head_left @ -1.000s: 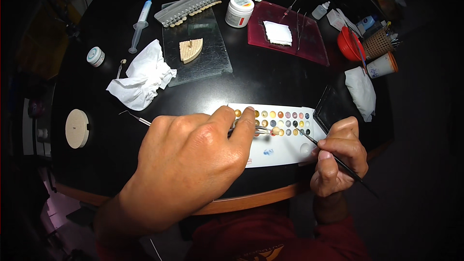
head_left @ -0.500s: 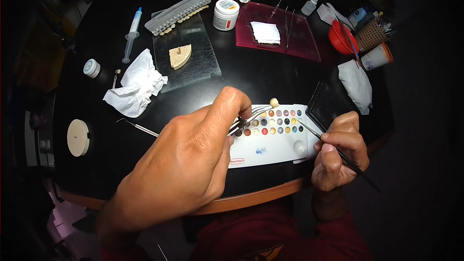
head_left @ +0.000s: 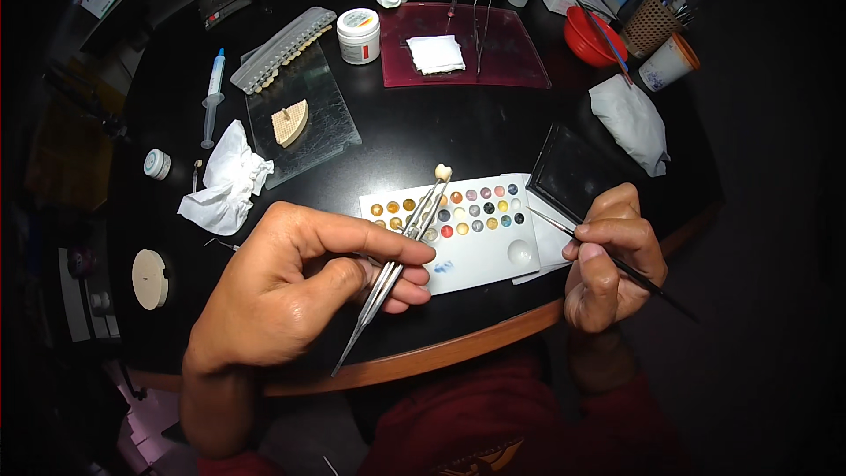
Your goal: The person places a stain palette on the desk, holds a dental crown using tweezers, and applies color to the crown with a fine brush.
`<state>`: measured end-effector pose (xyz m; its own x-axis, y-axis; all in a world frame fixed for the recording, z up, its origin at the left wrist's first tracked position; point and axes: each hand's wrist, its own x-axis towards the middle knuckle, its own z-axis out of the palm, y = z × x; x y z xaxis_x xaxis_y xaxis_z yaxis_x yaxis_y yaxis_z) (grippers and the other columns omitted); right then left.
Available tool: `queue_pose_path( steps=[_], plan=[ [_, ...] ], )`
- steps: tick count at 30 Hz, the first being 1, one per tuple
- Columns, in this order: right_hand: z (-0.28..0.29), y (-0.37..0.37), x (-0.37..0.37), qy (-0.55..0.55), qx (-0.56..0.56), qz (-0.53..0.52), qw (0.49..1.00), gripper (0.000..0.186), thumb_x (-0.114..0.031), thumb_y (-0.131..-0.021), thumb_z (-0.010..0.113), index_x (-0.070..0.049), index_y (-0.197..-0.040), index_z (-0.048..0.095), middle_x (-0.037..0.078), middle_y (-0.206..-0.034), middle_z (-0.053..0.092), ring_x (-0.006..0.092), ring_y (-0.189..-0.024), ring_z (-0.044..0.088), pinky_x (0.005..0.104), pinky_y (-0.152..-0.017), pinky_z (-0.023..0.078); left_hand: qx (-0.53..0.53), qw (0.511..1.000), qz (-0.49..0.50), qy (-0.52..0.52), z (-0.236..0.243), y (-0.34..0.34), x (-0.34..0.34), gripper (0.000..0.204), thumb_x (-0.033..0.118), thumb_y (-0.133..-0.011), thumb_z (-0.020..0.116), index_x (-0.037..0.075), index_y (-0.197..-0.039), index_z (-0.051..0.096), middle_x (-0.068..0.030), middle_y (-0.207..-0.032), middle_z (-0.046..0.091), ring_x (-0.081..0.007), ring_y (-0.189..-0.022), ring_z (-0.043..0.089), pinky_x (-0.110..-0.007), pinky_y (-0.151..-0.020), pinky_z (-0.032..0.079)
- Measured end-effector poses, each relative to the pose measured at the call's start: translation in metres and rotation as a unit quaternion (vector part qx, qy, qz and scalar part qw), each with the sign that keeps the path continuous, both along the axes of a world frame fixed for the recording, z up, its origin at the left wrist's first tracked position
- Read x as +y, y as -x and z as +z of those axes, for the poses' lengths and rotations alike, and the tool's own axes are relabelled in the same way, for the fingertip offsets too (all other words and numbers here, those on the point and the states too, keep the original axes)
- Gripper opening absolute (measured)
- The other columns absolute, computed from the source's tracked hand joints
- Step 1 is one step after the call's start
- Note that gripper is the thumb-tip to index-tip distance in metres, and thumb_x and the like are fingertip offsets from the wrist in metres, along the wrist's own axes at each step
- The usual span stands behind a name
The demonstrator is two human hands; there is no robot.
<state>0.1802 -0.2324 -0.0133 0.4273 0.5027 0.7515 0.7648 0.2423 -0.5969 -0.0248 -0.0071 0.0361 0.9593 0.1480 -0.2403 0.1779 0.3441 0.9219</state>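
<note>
While I pinch the tweezers, these are my notes.

Left grip: my left hand (head_left: 304, 286) is closed narrow on the metal tweezers (head_left: 394, 278), thumb on top, index and middle fingers beneath, about midway along the shaft.

Tooth: a small pale tooth crown (head_left: 443, 172) sits clamped at the tweezer tips, up and away from my grip, over the far edge of the white colour palette (head_left: 471, 251).

Handling, as I judge it: very light, hard and smooth, likely brittle and slippery between steel tips; squeeze steadily, never hard, and take it low on its base so the upper face stays free.

Tweezers: thin, stiff, springy; held mid-shaft they answer finely, and the loose tail points back past my palm toward the near rim of the surface (head_left: 458, 348).

Right grip: my right hand (head_left: 611, 256) is closed on a thin dark brush (head_left: 608, 256), pencil fashion, tip aimed toward the palette, handle trailing outward beyond my knuckles.

Left pose: wrist low, palm turned down, forearm coming from the near edge.

Right pose: fist curled, resting at the rim just beside the palette's right end.

Beyond my grips: crumpled tissue (head_left: 225, 181), glass slab (head_left: 304, 119).
</note>
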Motion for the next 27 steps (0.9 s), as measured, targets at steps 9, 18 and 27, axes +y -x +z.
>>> queue_pose_path(
  steps=[9, 18, 27],
  plan=[
    [-0.009, 0.01, -0.022, 0.004, 0.096, 0.001, 0.995, 0.013, -0.004, -0.08, 0.06, 0.001, -0.089, 0.068, 0.004, -0.063, 0.063, 0.0143, -0.074, 0.048, 0.0291, -0.064, 0.042, -0.046, 0.988, -0.002, -0.149, -0.003, -0.001, -0.002, 0.039, -0.02, -0.089, 0.064, -0.009, -0.125, 0.075, -0.0216, -0.111, 0.079, -0.0234, -0.104, 0.08, -0.033, -0.095, 0.064],
    [-0.011, 0.011, -0.034, 0.026, 0.128, -0.016, 0.991, 0.013, -0.004, -0.079, 0.061, 0.002, -0.088, 0.069, 0.004, -0.063, 0.062, 0.014, -0.072, 0.051, 0.0278, -0.06, 0.041, -0.127, 0.952, 0.061, -0.271, -0.006, -0.003, -0.009, 0.015, -0.002, -0.097, 0.074, -0.006, -0.111, 0.078, -0.0128, -0.095, 0.077, -0.0157, -0.084, 0.076, -0.027, -0.076, 0.06],
    [-0.017, 0.012, -0.032, 0.095, 0.122, -0.037, 0.987, 0.01, -0.002, -0.073, 0.066, 0.003, -0.08, 0.072, 0.007, -0.068, 0.061, 0.009, -0.059, 0.051, 0.0246, -0.05, 0.036, -0.213, 0.874, 0.132, -0.417, -0.023, -0.008, -0.015, 0.016, 0.011, -0.106, 0.062, -0.003, -0.104, 0.068, -0.0098, -0.083, 0.064, -0.0158, -0.069, 0.054, -0.032, -0.063, 0.042]
  ],
)
